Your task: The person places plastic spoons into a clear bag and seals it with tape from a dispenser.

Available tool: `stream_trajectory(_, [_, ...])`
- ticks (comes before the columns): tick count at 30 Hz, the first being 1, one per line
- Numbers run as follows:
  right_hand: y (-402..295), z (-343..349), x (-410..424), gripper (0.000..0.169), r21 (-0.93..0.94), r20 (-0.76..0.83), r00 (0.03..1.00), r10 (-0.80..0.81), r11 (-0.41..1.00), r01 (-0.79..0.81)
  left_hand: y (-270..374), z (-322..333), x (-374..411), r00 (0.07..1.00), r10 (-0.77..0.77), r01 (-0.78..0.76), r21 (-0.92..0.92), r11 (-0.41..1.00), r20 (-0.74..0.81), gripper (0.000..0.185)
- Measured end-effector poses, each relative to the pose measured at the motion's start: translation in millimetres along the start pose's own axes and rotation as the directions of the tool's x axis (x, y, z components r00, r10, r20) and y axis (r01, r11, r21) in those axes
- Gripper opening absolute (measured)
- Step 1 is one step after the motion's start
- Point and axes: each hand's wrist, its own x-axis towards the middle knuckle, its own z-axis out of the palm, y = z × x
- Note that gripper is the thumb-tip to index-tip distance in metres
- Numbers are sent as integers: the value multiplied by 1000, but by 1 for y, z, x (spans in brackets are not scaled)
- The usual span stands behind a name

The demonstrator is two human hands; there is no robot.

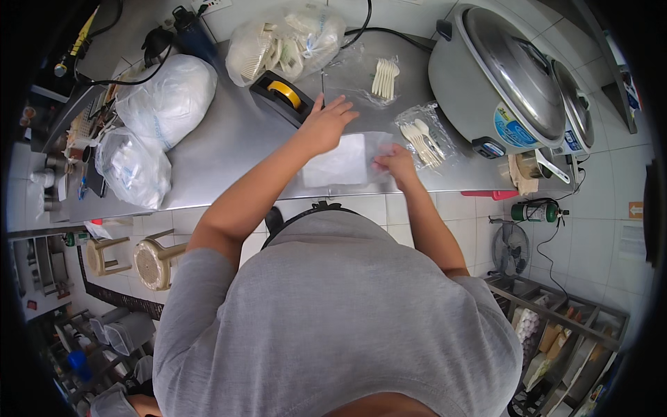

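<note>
On the steel counter lies a clear plastic bag (383, 174) with a white paper napkin (336, 161) in or under it; which cannot be told. My right hand (394, 164) has its fingers pinched at the bag's right side. Over the napkin's upper left, my left hand (329, 125) is spread, holding nothing, beside a black tape dispenser (276, 99) with a yellow-cored roll. Cream plastic forks and spoons (423, 142) rest on clear plastic right of my right hand. Farther back, more cream utensils (384, 78) lie on another clear plastic piece.
Large rice cookers (490, 78) stand at the right back. Filled white plastic bags (167, 99) sit at the left, and a bag of utensils and containers (286, 41) at the back. A dark bottle (193, 34) stands by the wall. The counter's front edge (208, 202) runs before me.
</note>
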Motion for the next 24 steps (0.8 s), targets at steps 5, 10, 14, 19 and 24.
stream_trajectory(5, [19,16,14,21,111,-42,998,-54,992,58,-27,17,7,900,-138,28,262,965,414,21])
stream_trajectory(10, [25,27,26,22,25,11,998,-62,998,62,23,14,-26,938,-281,291,-18,957,204,13])
stream_trajectory(14, [17,38,20,23,160,78,997,-6,987,-6,56,63,-28,686,-544,716,-581,386,484,18])
stream_trajectory(19, [5,13,13,29,356,177,973,146,912,-202,26,60,-41,726,-560,646,-675,355,400,12])
stream_trajectory(24, [1,-7,15,29,209,118,977,180,957,-202,44,39,-19,723,-645,634,-609,477,247,11])
